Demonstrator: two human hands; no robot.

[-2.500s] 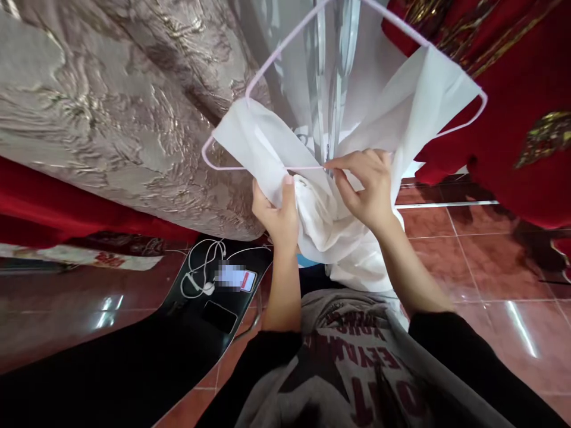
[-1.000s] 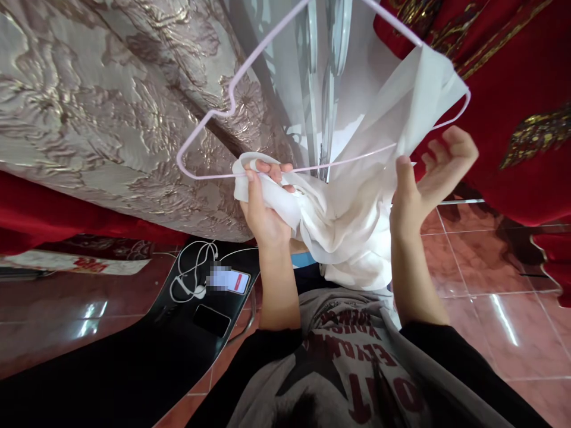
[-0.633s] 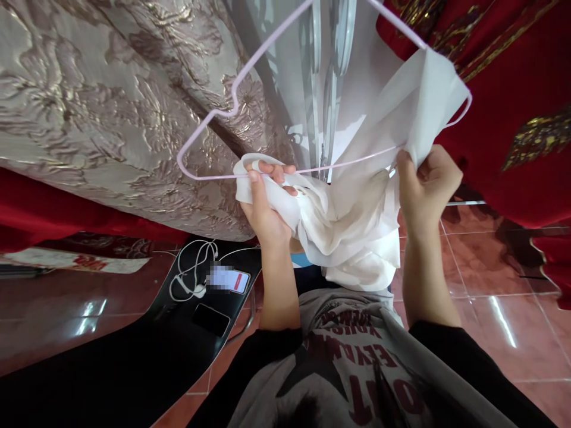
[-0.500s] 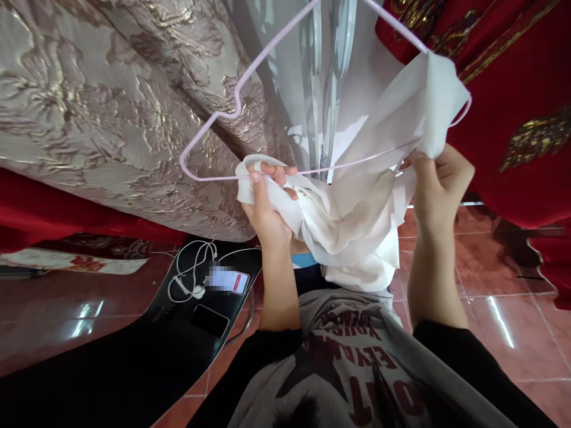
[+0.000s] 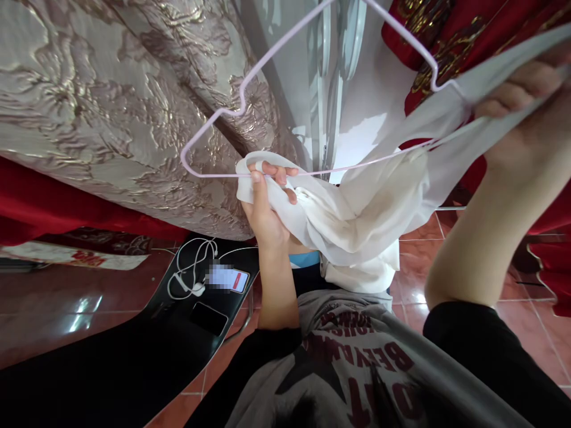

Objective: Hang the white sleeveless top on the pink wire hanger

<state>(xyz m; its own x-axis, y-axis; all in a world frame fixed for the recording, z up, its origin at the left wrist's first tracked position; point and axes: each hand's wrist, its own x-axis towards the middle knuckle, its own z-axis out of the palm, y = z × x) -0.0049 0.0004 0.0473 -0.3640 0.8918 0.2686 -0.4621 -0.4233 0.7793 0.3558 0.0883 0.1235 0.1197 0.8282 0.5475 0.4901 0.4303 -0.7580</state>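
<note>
A pink clothes hanger [image 5: 285, 44] hangs before me, its hook cut off by the top edge. My left hand [image 5: 270, 196] is closed around the hanger's lower bar and a bunched edge of a sheer white cloth [image 5: 370, 208]. Out at the upper right, my right hand [image 5: 526, 107] grips another part of this cloth and stretches it past the hanger's right end. The fabric drapes between both hands and gathers in folds over my lap. Part of my right hand is veiled by the cloth and blurred.
At left hangs a heavy embossed curtain [image 5: 134, 119]; red drapes [image 5: 414, 24] with gold sequins hang at right. A black chair [image 5: 111, 351] holds a lit phone [image 5: 234, 279], a dark phone [image 5: 208, 319] and white cables [image 5: 178, 270]. Behind the hanger stand white metal legs [image 5: 328, 89].
My right hand has moved up and to the right, pulling the white cloth outward off the hanger's right end, whose notch now shows. My left hand has stayed in place.
</note>
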